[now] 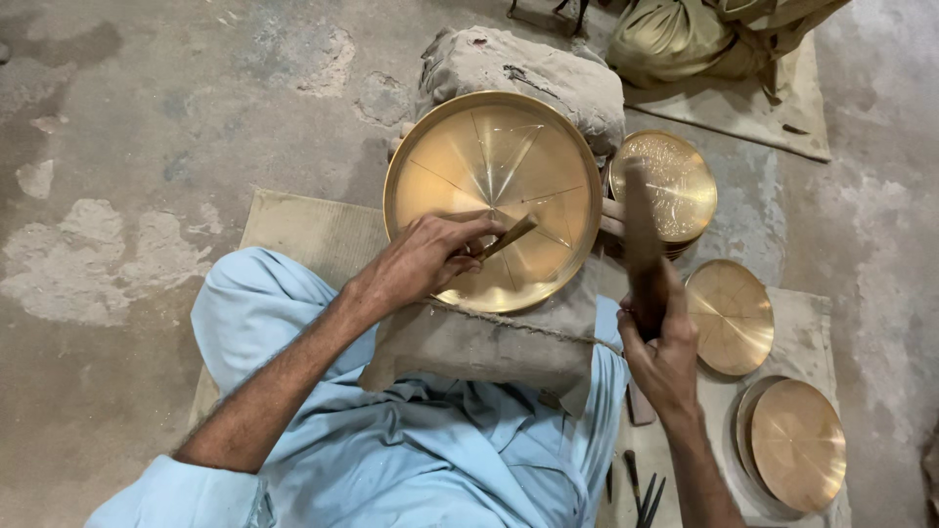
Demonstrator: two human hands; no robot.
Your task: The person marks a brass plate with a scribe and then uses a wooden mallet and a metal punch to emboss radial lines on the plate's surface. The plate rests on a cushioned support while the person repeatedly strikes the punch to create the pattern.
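sleeves first, pale blue. left hand [430, 259] pinches thin chisel [509, 236] on brass plate [492, 200], centred on sackcloth cushion [489, 342]; stiff, slick, grip its rim. right hand [665, 357] fisted round mallet [641, 235].

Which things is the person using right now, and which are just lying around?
In use: big brass plate, chisel in left hand, hammer in right hand, sack cushion.

Lying about: three smaller plates, spare tools, cloth bundle.
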